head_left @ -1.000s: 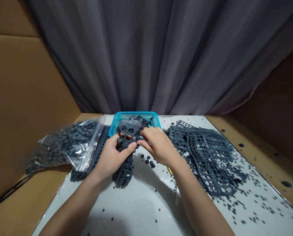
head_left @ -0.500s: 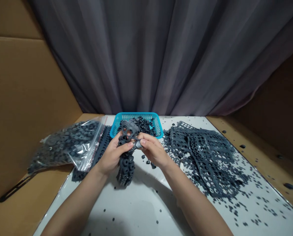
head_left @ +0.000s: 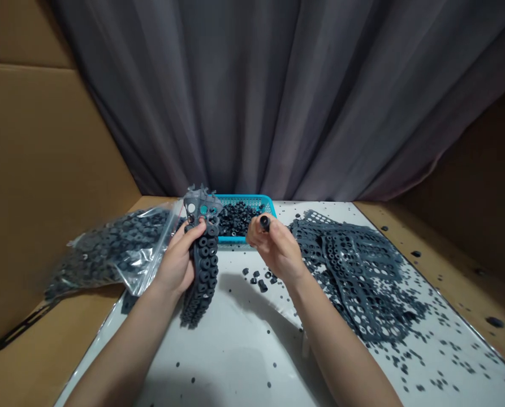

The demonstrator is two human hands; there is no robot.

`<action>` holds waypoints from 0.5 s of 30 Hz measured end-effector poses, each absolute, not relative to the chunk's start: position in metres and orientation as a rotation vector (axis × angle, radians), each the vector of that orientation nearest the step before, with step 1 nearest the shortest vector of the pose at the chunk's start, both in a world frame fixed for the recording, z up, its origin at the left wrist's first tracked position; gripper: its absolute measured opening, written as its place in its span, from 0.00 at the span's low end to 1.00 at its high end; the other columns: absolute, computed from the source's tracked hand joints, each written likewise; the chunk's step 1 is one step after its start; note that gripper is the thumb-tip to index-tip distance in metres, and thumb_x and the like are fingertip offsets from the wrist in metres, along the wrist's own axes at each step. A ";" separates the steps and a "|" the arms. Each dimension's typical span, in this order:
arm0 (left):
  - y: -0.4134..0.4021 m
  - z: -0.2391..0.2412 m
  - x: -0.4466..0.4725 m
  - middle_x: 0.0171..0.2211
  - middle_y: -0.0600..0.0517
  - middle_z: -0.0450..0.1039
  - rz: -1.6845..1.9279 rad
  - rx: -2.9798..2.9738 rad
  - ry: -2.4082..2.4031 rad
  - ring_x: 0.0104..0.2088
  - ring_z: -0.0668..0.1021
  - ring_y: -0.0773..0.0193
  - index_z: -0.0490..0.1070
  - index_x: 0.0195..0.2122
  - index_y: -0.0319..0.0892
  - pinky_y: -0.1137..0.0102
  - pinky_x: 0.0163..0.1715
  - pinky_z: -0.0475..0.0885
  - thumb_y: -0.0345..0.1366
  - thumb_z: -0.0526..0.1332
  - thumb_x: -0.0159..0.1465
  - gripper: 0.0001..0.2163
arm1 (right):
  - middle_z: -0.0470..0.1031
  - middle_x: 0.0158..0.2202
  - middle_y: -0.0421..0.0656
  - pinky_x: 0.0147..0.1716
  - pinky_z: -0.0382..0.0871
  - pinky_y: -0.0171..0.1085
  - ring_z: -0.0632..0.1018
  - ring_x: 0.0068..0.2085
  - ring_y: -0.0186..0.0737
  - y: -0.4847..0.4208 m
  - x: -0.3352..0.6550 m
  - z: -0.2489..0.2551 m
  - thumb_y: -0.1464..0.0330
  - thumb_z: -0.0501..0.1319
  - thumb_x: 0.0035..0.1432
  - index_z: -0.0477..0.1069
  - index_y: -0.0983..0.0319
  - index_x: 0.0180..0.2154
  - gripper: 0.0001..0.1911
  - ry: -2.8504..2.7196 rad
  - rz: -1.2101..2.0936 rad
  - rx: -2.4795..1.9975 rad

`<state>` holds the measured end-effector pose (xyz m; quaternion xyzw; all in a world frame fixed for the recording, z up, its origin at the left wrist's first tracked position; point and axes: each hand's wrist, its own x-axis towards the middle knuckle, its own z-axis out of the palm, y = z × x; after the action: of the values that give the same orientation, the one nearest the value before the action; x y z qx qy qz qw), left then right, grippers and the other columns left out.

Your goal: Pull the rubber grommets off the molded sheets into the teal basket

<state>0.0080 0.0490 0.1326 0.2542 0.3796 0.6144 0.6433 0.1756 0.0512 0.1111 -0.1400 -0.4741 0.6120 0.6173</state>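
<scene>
My left hand (head_left: 180, 254) grips a dark grey rubber sheet (head_left: 204, 260) set with rows of ring-shaped parts; the sheet hangs down below the fingers, and its top end has open holes and a torn edge. In my right hand (head_left: 277, 246), thumb and fingers pinch a small black rubber ring (head_left: 264, 223), its hole turned toward me. The two hands are apart. Behind them stands a blue plastic basket (head_left: 252, 198) holding many loose black rings, partly hidden by my hands and the sheet.
At left lies a clear zip bag (head_left: 120, 249) full of dark parts. Emptied perforated sheets (head_left: 362, 265) are heaped on the right, with small black bits scattered around. Several loose pieces (head_left: 260, 282) lie on the white table (head_left: 227, 356). Cardboard walls (head_left: 44, 158) flank both sides; a grey curtain (head_left: 235, 102) hangs behind.
Both hands were together on the sheet. My left hand has moved left with it, and my right hand has come away to the right with a ring pinched in its fingers.
</scene>
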 end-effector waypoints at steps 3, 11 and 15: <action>0.047 0.135 0.009 0.25 0.56 0.76 1.329 0.534 0.856 0.24 0.77 0.69 0.73 0.33 0.40 0.77 0.25 0.72 0.31 0.69 0.48 0.11 | 0.51 0.21 0.35 0.25 0.47 0.35 0.53 0.23 0.32 0.053 0.176 0.109 0.56 0.60 0.57 0.63 0.60 0.26 0.16 -1.081 1.397 -0.350; 0.029 0.153 0.005 0.21 0.53 0.75 1.066 0.369 0.892 0.19 0.76 0.65 0.73 0.30 0.39 0.71 0.20 0.74 0.33 0.63 0.53 0.05 | 0.52 0.22 0.34 0.25 0.50 0.35 0.55 0.24 0.32 0.063 0.180 0.099 0.54 0.61 0.54 0.58 0.59 0.26 0.18 -1.100 1.358 -0.500; 0.011 0.154 0.004 0.22 0.50 0.76 1.013 0.313 0.900 0.21 0.77 0.62 0.73 0.30 0.39 0.70 0.21 0.73 0.38 0.62 0.54 0.08 | 0.49 0.23 0.35 0.25 0.54 0.34 0.56 0.24 0.33 0.072 0.187 0.085 0.51 0.52 0.58 0.53 0.58 0.28 0.19 -1.283 1.171 -0.780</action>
<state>0.0042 0.0106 0.1536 0.1440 0.4147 0.4666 0.7678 0.1875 0.0719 0.0849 -0.3338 -0.5488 0.5011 0.5800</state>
